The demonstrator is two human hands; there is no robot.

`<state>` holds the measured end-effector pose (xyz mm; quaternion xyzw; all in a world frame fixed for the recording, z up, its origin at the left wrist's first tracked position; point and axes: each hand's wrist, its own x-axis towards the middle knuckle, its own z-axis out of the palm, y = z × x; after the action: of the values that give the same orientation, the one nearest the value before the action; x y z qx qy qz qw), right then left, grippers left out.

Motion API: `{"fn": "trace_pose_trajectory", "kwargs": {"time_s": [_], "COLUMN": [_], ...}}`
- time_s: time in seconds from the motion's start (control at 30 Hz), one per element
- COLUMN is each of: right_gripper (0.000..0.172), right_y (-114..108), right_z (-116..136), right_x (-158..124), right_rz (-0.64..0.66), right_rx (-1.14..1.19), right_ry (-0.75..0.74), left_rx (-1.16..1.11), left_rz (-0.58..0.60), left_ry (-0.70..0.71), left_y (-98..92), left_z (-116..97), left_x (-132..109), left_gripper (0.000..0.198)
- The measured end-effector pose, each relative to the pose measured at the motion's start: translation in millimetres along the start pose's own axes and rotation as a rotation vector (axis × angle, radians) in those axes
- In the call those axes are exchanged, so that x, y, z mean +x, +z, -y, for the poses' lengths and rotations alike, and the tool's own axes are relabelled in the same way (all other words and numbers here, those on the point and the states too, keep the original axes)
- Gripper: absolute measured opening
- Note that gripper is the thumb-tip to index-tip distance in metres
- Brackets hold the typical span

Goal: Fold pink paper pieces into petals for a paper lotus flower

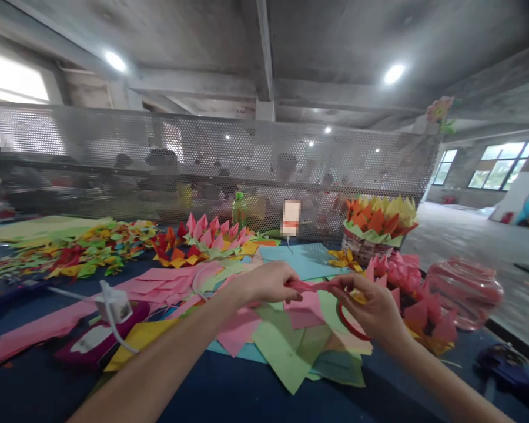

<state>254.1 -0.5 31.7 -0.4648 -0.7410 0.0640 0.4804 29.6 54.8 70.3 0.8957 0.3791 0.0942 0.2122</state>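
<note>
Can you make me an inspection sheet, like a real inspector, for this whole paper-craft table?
Surface: dark blue table, largely covered with paper.
Job's things: a pink paper piece stretched between the hands; coloured sheets lie below.
Clutter: heap of small coloured papers at left; purple box; basket of paper petals and clear jar at right.
Grippers: bare hands; the left hand and right hand each pinch one end. A red loop is at the right; whether it's held is unclear.
Cables: white cable by the white block on the box.
Surroundings: mesh panel behind; lit ceiling lamps.
</note>
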Motion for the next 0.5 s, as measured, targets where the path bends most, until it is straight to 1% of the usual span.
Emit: {"fn": "trace_pose_trajectory", "kwargs": {"time_s": [0.23, 0.33, 0.5], "right_gripper": [0.02, 0.022, 0.023], "right_y": [1.0, 1.9, 5.6], "right_z": [4.6, 3.1, 2.8], "right_x": [-6.3, -7.9, -11.7], "right_rz": [0.032, 0.038, 0.057], "right_rx": [0.06, 0.075, 0.055], "right_ry": [0.082, 0.069, 0.074], "left_rx": [-0.182, -0.19, -0.19], "left_rz": [0.138, 0.175, 0.209], "left_ry": [0.036, 0.061, 0.104], "left_y": [3.0, 5.4, 7.9], "left_z": [-5.1, -6.5, -7.6], "left_x": [2.3, 2.8, 1.8], "left_gripper": [0.022, 0.021, 0.025]}}
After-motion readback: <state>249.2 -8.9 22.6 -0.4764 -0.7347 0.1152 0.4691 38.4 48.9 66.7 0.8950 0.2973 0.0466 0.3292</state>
